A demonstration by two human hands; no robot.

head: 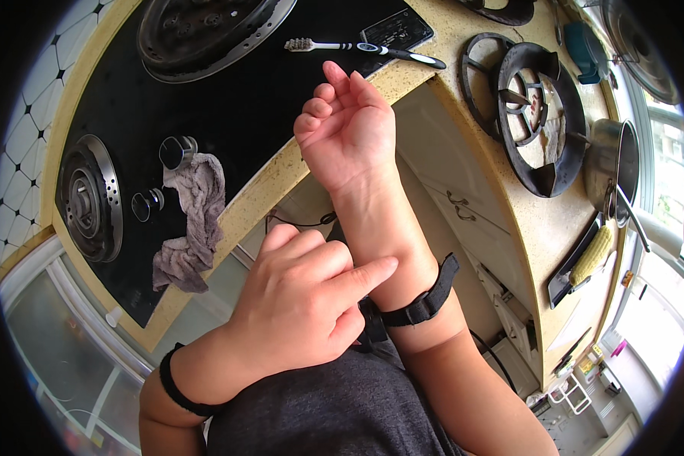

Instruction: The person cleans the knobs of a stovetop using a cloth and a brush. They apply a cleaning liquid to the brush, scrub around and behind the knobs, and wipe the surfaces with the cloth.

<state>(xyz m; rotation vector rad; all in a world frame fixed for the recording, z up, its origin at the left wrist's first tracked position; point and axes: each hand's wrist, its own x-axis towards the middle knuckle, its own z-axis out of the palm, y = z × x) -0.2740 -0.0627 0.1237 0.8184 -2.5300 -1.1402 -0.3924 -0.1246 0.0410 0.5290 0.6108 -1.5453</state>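
Observation:
My left hand (302,296) comes from the lower left with its index finger stretched out, the tip at the inner side of my right forearm; the other fingers are curled. My right hand (347,125) is raised palm up, its fingers loosely bent and holding nothing. Beyond its fingertips a black and white toothbrush (342,47) with worn bristles lies across a dark, glossy flat object (396,31) on the black cooktop (251,114). A crumpled grey cloth (196,216) lies left of my hands, beside two control knobs (178,152). Each arm wears a black band.
Burners (88,199) sit on the cooktop. Black pan supports (541,119) rest on the speckled counter (479,171) at right, near a steel pot (610,165) and a corn cob (591,256) on a black tray (564,279). Cabinet drawers (461,194) lie below the counter edge.

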